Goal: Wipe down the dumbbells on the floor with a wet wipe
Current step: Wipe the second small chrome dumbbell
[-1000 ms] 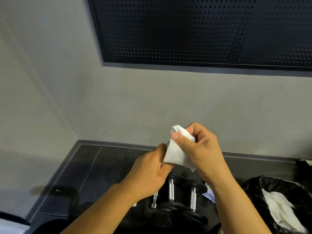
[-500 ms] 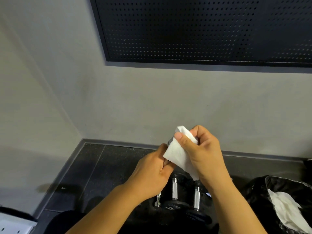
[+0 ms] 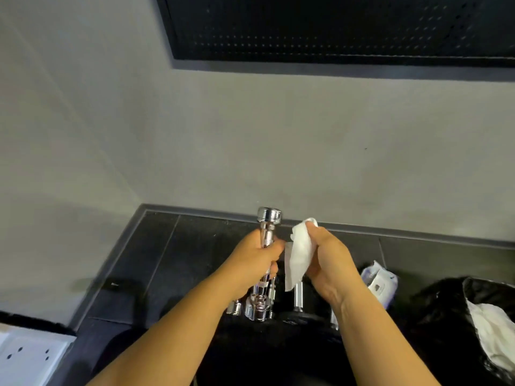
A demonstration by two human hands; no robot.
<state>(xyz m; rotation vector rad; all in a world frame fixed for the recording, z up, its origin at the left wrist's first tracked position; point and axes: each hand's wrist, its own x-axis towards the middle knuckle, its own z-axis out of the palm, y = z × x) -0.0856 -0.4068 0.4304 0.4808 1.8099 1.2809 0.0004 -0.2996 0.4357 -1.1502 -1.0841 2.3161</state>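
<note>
gripping a chrome dumbbell bar [image 3: 268, 218] around its middle, the left hand [image 3: 250, 263] holds it up. just right of the bar, the right hand [image 3: 327, 260] clutches a crumpled white wet wipe [image 3: 299, 254]. beneath the bar, dumbbells with black plates [image 3: 298, 299] lie on the dark tiled floor [image 3: 195, 246].

left hand [image 3: 255, 263] gripping chrome dumbbell [image 3: 268, 218], right hand [image 3: 328, 263] holding wipe [image 3: 299, 254]

The dumbbell [image 3: 269, 218] is shiny chrome silver. The wipe [image 3: 299, 254] is plain white. The wall [image 3: 250, 135] is matte grey. The panel [image 3: 334, 23] is black, patterned with rows of small dots. The floor [image 3: 195, 246] is dark grey tile with thin paler joint lines. The pack [image 3: 377, 282] is white and purple. The bag [image 3: 440, 307] is glossy black, holding white tissue [image 3: 493, 330].
</note>
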